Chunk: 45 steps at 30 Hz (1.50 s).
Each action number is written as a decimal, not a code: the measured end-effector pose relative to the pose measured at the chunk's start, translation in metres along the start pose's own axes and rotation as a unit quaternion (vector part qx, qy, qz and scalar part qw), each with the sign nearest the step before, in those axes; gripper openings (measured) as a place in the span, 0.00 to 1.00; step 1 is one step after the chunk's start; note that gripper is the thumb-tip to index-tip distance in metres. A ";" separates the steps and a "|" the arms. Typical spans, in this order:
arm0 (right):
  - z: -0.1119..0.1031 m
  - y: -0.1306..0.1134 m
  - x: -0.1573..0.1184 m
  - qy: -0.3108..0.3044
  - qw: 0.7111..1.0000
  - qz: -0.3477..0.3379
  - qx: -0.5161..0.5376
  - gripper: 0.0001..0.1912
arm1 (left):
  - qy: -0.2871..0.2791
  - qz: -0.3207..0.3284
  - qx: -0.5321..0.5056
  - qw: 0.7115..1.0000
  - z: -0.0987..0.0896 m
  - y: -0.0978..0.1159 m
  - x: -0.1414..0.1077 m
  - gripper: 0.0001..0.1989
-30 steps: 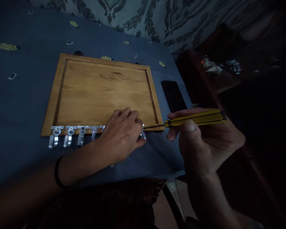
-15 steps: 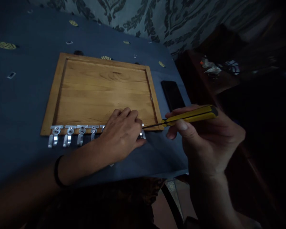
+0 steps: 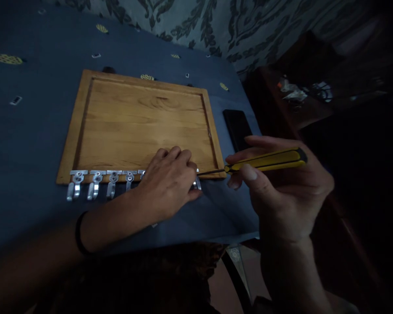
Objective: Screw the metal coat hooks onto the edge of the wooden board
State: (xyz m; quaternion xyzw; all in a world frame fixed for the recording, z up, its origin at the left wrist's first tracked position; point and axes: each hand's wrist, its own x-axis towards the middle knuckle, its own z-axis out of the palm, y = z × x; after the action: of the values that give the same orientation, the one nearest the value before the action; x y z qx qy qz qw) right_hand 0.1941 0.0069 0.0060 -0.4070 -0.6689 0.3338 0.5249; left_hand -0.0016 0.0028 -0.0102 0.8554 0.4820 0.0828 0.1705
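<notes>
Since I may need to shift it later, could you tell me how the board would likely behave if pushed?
The board looks like wood, so probably stiff. Lying flat, it would likely slide rather than tip. The metal hooks along one edge might make that side slightly heavier.

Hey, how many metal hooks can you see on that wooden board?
6 in view: four hooks along the near edge of the wooden board, a fifth and a sixth partly showing either side of the left hand, which may hide more.
</notes>
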 end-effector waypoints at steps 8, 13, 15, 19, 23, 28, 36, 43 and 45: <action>0.003 0.003 0.000 0.008 0.999 -0.032 -0.017 0.05 | 0.003 0.000 0.000 1.000 0.002 0.000 0.001 0.16; 0.010 0.005 0.001 0.028 0.998 -0.044 -0.027 0.06 | 0.002 -0.001 0.001 1.000 0.002 0.000 0.001 0.17; 0.011 0.005 0.001 0.036 0.997 -0.049 -0.042 0.08 | 0.006 0.000 0.002 1.000 0.001 0.000 0.001 0.16; 0.009 0.003 0.001 0.101 0.989 -0.097 -0.057 0.08 | 0.002 0.004 -0.001 1.000 0.001 -0.001 0.001 0.15; 0.007 -0.001 0.002 0.143 0.983 -0.112 -0.026 0.09 | 0.007 0.008 0.000 1.000 0.003 -0.002 0.000 0.14; 0.006 0.004 -0.001 0.108 0.987 -0.101 -0.057 0.04 | 0.018 0.007 0.005 1.000 0.003 -0.001 0.000 0.15; 0.008 0.008 -0.001 0.065 0.993 -0.101 -0.012 0.07 | 0.015 -0.001 0.010 1.000 0.003 0.000 0.000 0.15; 0.008 0.012 -0.003 0.065 0.994 -0.085 -0.023 0.06 | 0.036 0.017 0.016 0.999 0.004 -0.001 -0.001 0.15; 0.009 0.011 -0.004 0.068 0.994 -0.079 -0.030 0.06 | 0.022 0.009 0.019 1.000 0.003 -0.001 0.000 0.16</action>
State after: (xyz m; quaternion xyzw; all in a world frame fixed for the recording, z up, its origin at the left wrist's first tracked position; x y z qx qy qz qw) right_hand 0.1878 0.0084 -0.0075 -0.3903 -0.6715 0.2425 0.5813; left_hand -0.0013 0.0023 -0.0129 0.8607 0.4795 0.0940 0.1429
